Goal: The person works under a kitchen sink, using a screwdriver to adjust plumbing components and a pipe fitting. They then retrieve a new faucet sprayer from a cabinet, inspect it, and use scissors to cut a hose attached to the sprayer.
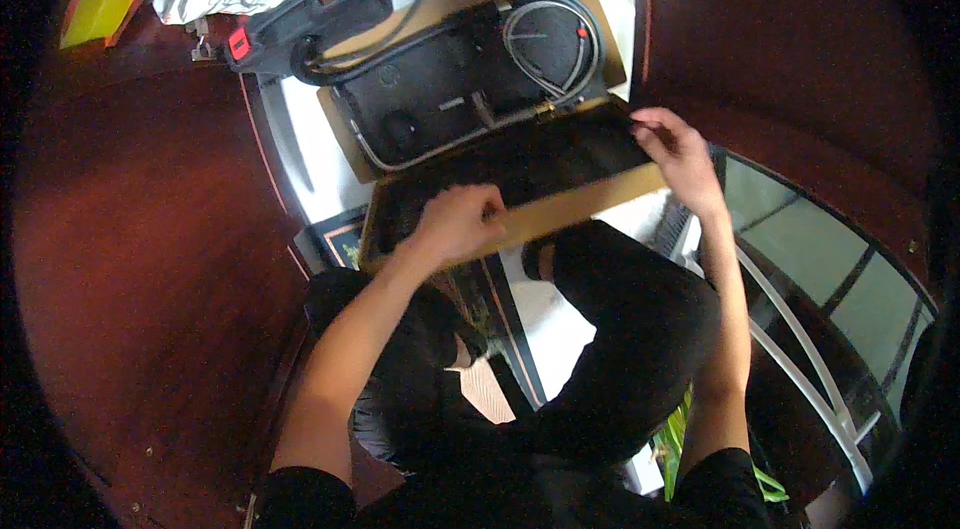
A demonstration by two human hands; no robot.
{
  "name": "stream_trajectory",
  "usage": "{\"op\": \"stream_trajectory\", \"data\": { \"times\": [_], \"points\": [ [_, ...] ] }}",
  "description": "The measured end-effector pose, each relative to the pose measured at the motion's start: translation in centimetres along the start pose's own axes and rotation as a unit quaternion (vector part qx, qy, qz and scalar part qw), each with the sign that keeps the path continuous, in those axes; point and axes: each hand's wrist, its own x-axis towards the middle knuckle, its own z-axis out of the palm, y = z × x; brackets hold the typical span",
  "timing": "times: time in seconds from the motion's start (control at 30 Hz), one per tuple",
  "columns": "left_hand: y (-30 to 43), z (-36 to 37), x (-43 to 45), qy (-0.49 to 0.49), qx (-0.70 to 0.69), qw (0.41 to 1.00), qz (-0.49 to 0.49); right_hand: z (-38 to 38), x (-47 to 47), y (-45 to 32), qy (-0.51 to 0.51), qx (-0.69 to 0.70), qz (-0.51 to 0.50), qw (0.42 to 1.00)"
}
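Across my knees is a shallow brown box [577, 200] with a dark inside, apparently cardboard. My left hand [461, 225] lies over its front wall with curled fingers, and whatever they may grip is hidden. At the box's far right corner, the thumb and fingers of my right hand [679, 154] pinch the dark edge. Just beyond the box sits a flat black panel [427, 98] on brown board. A coiled grey cable [517, 49] rests on its right part, and a length of it runs along the panel's near side.
A black hard case [307, 19] with red latches stands at the far left, a black cable beside it. White pipes [802, 349] and a glass-topped table [810, 229] are on my right. Green leaves [673, 439] show by my right arm. Dark red wooden surfaces [150, 251] flank both sides.
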Motion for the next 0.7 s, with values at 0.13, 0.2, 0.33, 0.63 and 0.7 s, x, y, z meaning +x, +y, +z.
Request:
{"op": "stream_trajectory", "data": {
  "times": [0.13, 0.2, 0.33, 0.63, 0.7],
  "points": [
    [0.4, -0.7, 0.2, -0.02, 0.023, 0.999, 0.024, 0.1, 0.4, 0.1, 0.069, -0.089, 0.031, 0.993],
    [-0.2, -1.0, 0.8, -0.019, 0.027, 0.999, 0.034, 0.9, 0.2, 1.2, 0.059, -0.091, 0.023, 0.994],
    [-1.9, -0.9, 2.0, -0.075, 0.016, 0.993, 0.088, 3.0, -1.2, 3.9, 0.105, -0.145, -0.007, 0.984],
    [-2.7, 2.5, 1.2, -0.112, 0.034, 0.981, 0.153, 3.3, -2.8, 4.5, -0.049, -0.299, 0.02, 0.953],
    [-3.1, 1.7, 1.5, -0.099, 0.041, 0.978, 0.18, 3.0, -2.1, 3.2, -0.101, -0.306, 0.014, 0.947]
  ]
}}
